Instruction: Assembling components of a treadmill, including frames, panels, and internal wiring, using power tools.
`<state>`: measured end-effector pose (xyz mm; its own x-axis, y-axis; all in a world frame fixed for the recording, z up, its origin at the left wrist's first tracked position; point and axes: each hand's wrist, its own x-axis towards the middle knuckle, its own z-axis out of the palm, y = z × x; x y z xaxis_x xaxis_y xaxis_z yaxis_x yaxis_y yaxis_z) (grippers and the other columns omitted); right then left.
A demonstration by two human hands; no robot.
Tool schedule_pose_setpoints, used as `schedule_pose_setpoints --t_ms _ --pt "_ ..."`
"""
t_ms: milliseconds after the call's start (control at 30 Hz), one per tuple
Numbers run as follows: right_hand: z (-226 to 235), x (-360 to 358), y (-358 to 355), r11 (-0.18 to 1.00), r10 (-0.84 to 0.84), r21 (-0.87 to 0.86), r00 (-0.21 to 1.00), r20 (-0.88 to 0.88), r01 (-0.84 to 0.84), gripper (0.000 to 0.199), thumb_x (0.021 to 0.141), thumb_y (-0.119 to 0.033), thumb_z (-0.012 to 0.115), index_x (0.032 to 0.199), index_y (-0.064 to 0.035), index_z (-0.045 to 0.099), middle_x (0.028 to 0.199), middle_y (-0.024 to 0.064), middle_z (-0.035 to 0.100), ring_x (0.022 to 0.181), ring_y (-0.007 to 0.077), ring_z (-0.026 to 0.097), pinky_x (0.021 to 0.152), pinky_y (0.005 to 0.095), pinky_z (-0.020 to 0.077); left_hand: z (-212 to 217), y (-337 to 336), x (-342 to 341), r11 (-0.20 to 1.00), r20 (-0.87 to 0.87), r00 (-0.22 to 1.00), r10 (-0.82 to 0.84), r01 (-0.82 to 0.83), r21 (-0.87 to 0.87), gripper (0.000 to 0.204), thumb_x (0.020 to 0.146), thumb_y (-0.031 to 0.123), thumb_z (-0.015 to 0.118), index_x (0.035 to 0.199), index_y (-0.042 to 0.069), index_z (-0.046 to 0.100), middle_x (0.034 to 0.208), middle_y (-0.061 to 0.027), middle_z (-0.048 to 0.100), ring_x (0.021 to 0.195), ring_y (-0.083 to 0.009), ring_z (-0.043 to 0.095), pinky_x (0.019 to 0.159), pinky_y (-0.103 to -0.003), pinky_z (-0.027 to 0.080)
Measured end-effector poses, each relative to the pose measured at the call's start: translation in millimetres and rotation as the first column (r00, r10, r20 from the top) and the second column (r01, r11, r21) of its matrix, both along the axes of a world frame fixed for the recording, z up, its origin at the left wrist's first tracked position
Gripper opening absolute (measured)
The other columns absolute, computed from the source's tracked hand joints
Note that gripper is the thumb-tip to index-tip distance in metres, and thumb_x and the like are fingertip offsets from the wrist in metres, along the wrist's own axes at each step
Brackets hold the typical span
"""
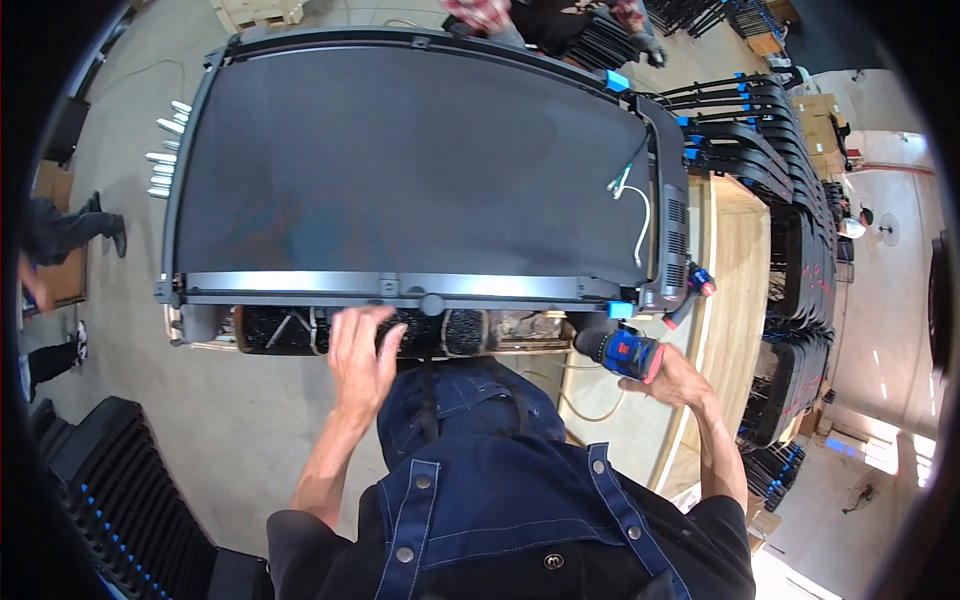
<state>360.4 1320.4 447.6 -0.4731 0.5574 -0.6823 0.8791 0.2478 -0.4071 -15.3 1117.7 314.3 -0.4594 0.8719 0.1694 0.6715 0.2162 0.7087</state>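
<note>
A treadmill deck with a wide black belt (420,160) lies flat in front of me, its silver side rail (500,286) running along my side. My left hand (360,360) is at the near edge, just below the rail; its thumb stands apart from the fingers and nothing shows in it. Some fingertips are blurred, and I cannot tell whether they touch the frame. In my right hand (678,380) is a blue, black and red cordless drill (625,352), its front end pointing left near the deck's right corner. A white cable (643,215) with a connector lies over the belt's right end.
Dark plastic-wrapped bundles (385,332) sit under the deck's near side. A second red and blue tool (701,281) is by the motor cover. A wooden crate (735,260) and stacked black frames (795,240) stand at right. Another person's gloved hand (650,48) is beyond the deck; others stand left.
</note>
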Motion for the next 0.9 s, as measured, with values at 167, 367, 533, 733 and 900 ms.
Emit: schedule_pose_setpoints --t_ms 167,367,533,733,900 --pt "-107 -8 -52 0.948 -0.223 -0.178 0.950 0.217 0.263 0.074 0.076 -0.040 0.084 0.135 -0.0053 0.055 0.113 0.0190 0.071 0.108 0.0310 0.067 0.096 0.0429 0.0520 2 6 -49 0.975 -0.266 0.940 -0.213 0.186 -0.121 0.048 0.074 0.016 0.083 0.116 0.008 0.061 0.114 -0.0116 0.057 0.107 -0.0327 0.053 0.095 -0.047 0.042" --pt "-317 18 -102 0.985 -0.142 0.147 0.916 0.376 0.092 0.085 0.083 -0.049 0.074 0.147 -0.0066 0.037 0.123 0.0258 0.066 0.119 0.0405 0.062 0.099 0.0496 0.0504 -31 11 -69 0.914 -0.417 0.819 -0.393 0.300 -0.272 0.035 0.077 0.020 0.079 0.101 0.008 0.059 0.104 -0.0133 0.054 0.099 -0.0318 0.053 0.082 -0.045 0.044" --pt "-389 -25 -132 0.931 -0.363 0.134 0.810 0.461 0.341 0.076 0.087 -0.037 0.068 0.150 -0.0110 0.035 0.137 0.0280 0.055 0.133 0.0435 0.050 0.105 0.0508 0.0472 -37 -7 -73 0.898 -0.583 0.688 -0.433 0.272 -0.346 0.014 0.079 0.018 0.065 0.087 0.012 0.055 0.090 -0.0089 0.051 0.088 -0.0282 0.055 0.072 -0.042 0.045" --pt "-430 -25 -115 0.996 -0.089 0.031 0.965 0.247 0.084 0.050 0.085 -0.029 0.066 0.131 -0.0119 0.058 0.119 0.0142 0.068 0.114 0.0341 0.065 0.099 0.0460 0.0523 -46 19 -65 0.896 -0.617 0.650 -0.444 0.305 -0.324 0.011 0.079 0.015 0.062 0.085 0.013 0.053 0.087 -0.0065 0.050 0.083 -0.0267 0.054 0.069 -0.040 0.045" --pt "-373 -106 -57 0.825 -0.502 -0.468 0.789 -0.354 0.315 0.040 0.096 -0.040 0.059 0.117 -0.0059 0.065 0.100 0.0121 0.071 0.096 0.0241 0.068 0.083 0.0365 0.0551 -26 29 -62 0.897 -0.587 0.678 -0.441 0.307 -0.318 0.014 0.081 0.014 0.064 0.088 0.012 0.053 0.087 -0.0059 0.050 0.085 -0.0264 0.056 0.067 -0.039 0.048"
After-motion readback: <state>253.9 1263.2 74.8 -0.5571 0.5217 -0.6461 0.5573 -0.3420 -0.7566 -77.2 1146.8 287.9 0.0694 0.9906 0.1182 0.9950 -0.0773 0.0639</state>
